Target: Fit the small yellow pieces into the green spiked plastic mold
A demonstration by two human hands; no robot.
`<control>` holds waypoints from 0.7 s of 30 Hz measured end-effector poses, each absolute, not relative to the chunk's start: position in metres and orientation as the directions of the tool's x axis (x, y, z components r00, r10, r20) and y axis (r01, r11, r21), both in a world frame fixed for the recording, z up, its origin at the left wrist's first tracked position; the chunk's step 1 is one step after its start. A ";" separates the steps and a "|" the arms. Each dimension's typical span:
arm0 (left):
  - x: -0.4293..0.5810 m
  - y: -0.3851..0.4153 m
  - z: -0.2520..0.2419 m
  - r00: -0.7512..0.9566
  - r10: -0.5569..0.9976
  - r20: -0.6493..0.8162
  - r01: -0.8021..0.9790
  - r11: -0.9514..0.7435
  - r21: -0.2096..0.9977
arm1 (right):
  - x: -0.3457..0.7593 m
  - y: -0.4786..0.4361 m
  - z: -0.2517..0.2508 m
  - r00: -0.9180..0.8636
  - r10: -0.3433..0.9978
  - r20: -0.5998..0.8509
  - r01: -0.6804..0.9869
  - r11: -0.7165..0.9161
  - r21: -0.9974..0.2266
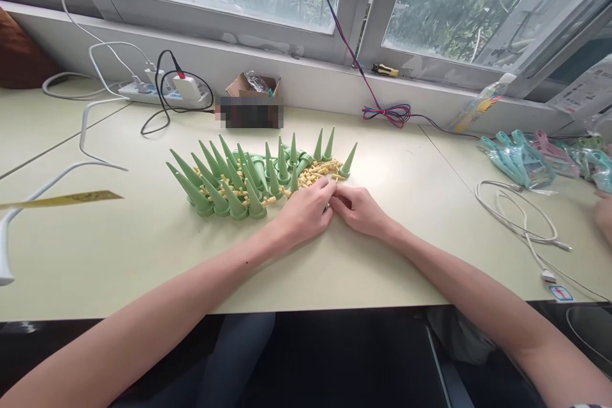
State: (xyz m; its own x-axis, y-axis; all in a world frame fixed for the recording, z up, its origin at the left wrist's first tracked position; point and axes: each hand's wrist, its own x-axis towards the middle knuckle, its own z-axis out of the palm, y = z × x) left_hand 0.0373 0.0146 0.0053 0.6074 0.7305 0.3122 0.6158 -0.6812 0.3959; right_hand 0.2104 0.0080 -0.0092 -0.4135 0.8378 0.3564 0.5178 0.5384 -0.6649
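Observation:
My left hand (306, 211) and my right hand (362, 211) meet just in front of a pile of small yellow plastic valve pieces (321, 170). Their fingertips touch, both hands closed in a pinch. A sliver of green shows between them, seemingly part of a green spike in my left hand; fingers cover most of it. What my right fingers pinch is hidden. To the left stand rows of green plastic cone-shaped spikes (229, 175), tips up, several with yellow pieces at their bases. Another green spike (349, 160) stands just beyond my right hand.
Behind the spikes sits a small open cardboard box (252, 85). A power strip (157, 94) with chargers lies back left. Bagged teal clips (519, 156), a white cable (521, 217) and a plastic bottle (482, 102) are right. Another person's hand (603, 213) shows at the right edge.

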 end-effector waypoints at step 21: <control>0.036 0.020 0.001 0.548 0.712 0.439 0.468 -0.696 0.545 | 0.210 0.013 -0.017 -0.319 0.875 0.364 0.549 0.484 -0.682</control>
State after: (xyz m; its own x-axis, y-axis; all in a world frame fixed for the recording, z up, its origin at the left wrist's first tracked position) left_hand 0.0358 0.0196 0.0014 0.5481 0.7122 0.4385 0.4684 -0.6957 0.5446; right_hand 0.2105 0.0126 -0.0169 -0.3189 0.8749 0.3645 0.5487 0.4840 -0.6817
